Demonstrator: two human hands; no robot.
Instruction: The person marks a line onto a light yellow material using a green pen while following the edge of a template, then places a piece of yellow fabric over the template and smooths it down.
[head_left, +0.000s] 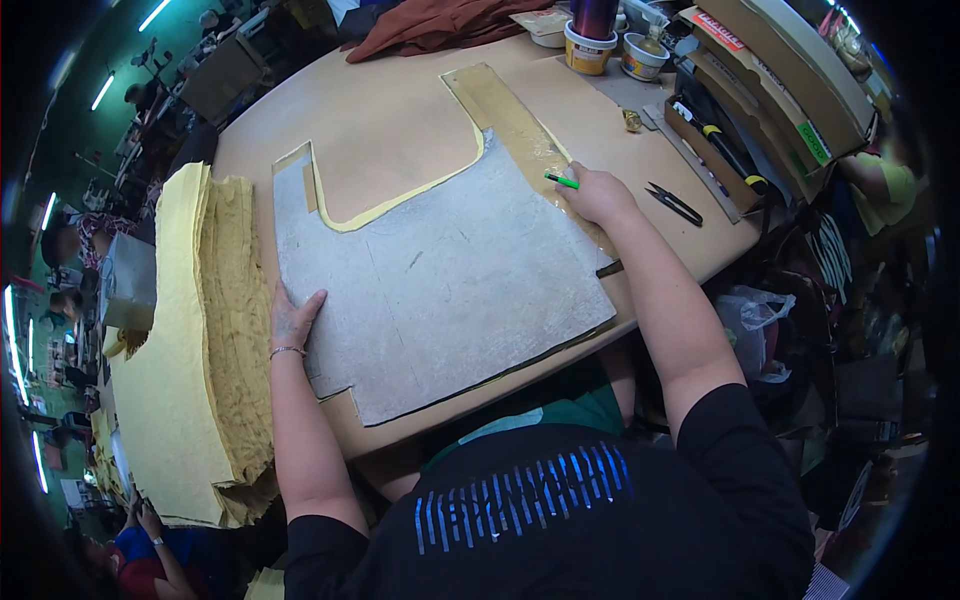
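A large grey pattern template (450, 270), shaped like a garment panel, lies on the table in front of me. Brown tape covers its long upper-right strip (495, 97), and pale yellow fabric (382, 219) shows along its curved cut-out. My left hand (295, 316) grips the template's left edge, thumb on top; its other fingers are partly hidden. At the right edge, my right hand (596, 193) holds a green pen (561, 181) that points left, its fingers touching the taped strip. Black thread snips (675, 204) rest to the right of that hand.
A thick stack of yellow fabric panels (180, 352) stands at the left. Tubs (589, 54), a cardboard tray of tools (712, 150) and cardboard boxes (787, 82) occupy the back right. Brown cloth (435, 26) lies at the far edge. Other people sit around the room.
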